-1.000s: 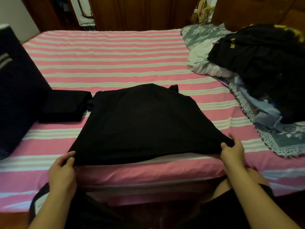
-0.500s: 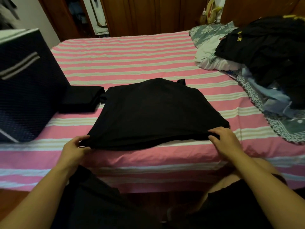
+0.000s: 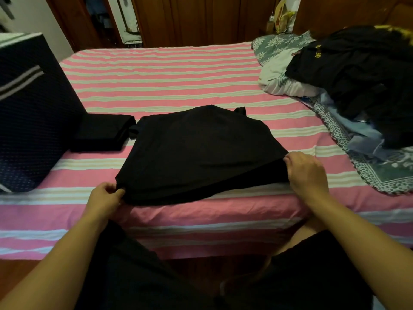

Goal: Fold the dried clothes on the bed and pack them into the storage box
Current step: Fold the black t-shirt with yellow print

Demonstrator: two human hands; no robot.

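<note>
A black garment (image 3: 196,151) lies spread flat near the front edge of the pink striped bed (image 3: 167,70). My left hand (image 3: 105,200) pinches its near left corner. My right hand (image 3: 306,173) grips its near right corner, lifted slightly off the sheet. A folded black garment (image 3: 102,130) lies to the left, against the dark blue dotted storage box (image 3: 29,113) standing on the bed's left side. A heap of unfolded dark clothes (image 3: 362,70) sits at the right.
Under the heap lie a white cloth (image 3: 281,79) and a grey patterned blanket (image 3: 384,171). Wooden wardrobe doors (image 3: 196,19) stand behind the bed. My knees in dark shorts (image 3: 312,271) are against the bed's front edge.
Both hands have carried the garment's near hem away from me up the bed, so the garment looks shorter. The view has shifted left, showing more of the storage box.
</note>
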